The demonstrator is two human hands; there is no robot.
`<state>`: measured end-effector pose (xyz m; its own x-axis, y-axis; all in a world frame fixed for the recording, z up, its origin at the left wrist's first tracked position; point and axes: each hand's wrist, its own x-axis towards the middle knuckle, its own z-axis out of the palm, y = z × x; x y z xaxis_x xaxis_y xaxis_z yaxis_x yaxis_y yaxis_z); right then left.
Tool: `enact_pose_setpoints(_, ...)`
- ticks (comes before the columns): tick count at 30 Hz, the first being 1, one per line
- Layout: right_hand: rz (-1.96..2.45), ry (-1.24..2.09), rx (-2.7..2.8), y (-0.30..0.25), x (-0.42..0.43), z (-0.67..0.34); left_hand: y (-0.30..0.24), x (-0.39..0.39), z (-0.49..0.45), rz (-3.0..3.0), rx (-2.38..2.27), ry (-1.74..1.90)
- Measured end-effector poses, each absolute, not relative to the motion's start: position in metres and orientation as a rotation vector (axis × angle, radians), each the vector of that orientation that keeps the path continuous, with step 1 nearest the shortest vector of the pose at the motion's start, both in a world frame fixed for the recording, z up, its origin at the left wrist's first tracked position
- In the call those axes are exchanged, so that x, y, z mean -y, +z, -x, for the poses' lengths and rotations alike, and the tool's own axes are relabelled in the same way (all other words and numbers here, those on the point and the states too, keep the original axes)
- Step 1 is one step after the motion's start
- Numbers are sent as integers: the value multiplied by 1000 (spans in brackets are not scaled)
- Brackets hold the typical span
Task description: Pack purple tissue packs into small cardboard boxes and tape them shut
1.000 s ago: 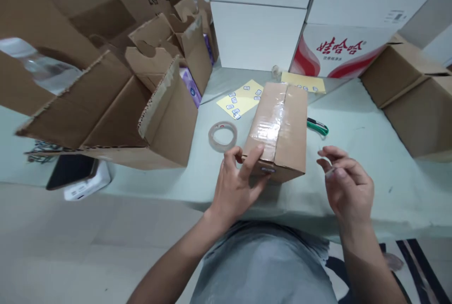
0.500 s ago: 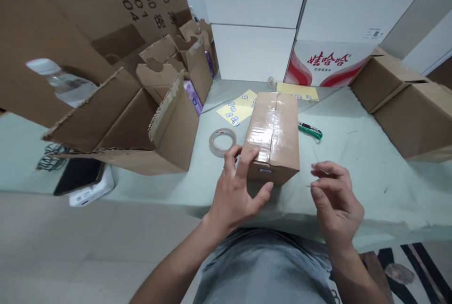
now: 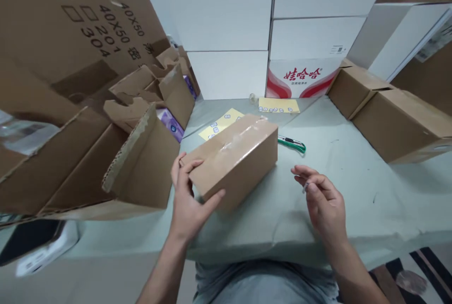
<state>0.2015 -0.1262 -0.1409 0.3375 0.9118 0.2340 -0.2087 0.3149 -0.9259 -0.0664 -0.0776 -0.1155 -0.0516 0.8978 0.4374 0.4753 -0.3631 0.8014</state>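
Note:
A small brown cardboard box (image 3: 240,158), sealed along its top with clear tape, lies at a slant on the pale green table (image 3: 339,191). My left hand (image 3: 189,198) grips its near left end, thumb on the front face and fingers over the top edge. My right hand (image 3: 319,198) hovers to the right of the box, apart from it, with thumb and forefinger pinched on something small and clear that I cannot make out.
Open brown cartons (image 3: 106,153) crowd the left side. Closed cartons (image 3: 391,116) sit at the right, and white boxes (image 3: 300,76) line the back. Yellow sticker sheets (image 3: 219,125) and a green utility knife (image 3: 291,143) lie behind the box. A phone on a white device (image 3: 38,245) rests at the lower left.
My left hand has turned the box from pointing away from me to lying slanted across the table. The tape roll is now hidden. My right hand keeps its pinch.

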Motion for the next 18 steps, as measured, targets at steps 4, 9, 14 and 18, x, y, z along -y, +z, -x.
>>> enact_pose_setpoints(4, 962, 936, 900, -132, 120, -218, -116, 63, 88, -1456, -1019, 1528)
enact_pose_setpoints(9, 843, 1057, 1128, -102, 123, -220, -106, 47, 87, -820, -853, 1439)
enact_pose_setpoints(14, 808, 1005, 1273, -74, 131, -215, -107, 28, 75, -692, -770, 1415)
enact_pose_setpoints(18, 802, 921, 1337, -66, 135, -214, -113, 23, 68, -647, -683, 1364)
